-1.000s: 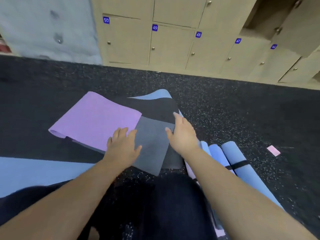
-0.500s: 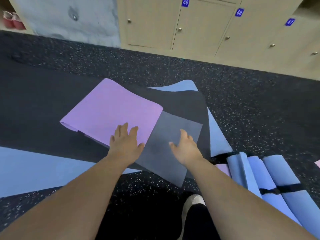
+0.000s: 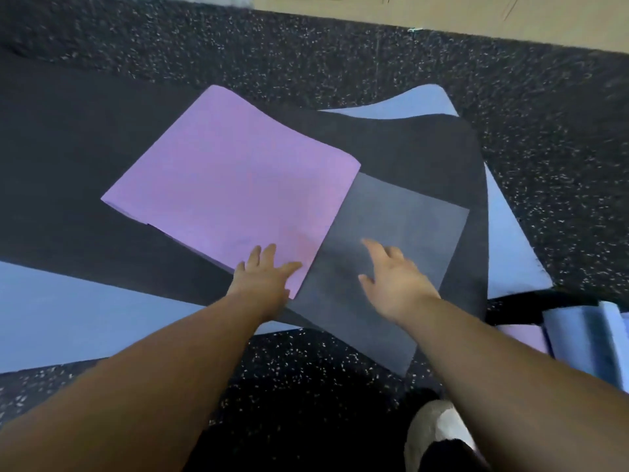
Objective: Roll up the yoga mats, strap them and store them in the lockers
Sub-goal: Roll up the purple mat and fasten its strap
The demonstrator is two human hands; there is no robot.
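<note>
The left hand (image 3: 263, 279) lies flat, fingers straight and spread, on the near corner of the purple yoga mat (image 3: 235, 178). The right hand (image 3: 396, 281) — blurred, fingers extended and grasping nothing — sits over the grey mat (image 3: 391, 253) just beside it. Both mats lie unrolled on a black mat (image 3: 408, 148) on the speckled floor (image 3: 561, 114); rolled blue mats (image 3: 589, 332) rest at the right edge.

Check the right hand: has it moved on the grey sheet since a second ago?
Yes. The right hand has slid from the grey sheet's far right edge back toward its middle.
</note>
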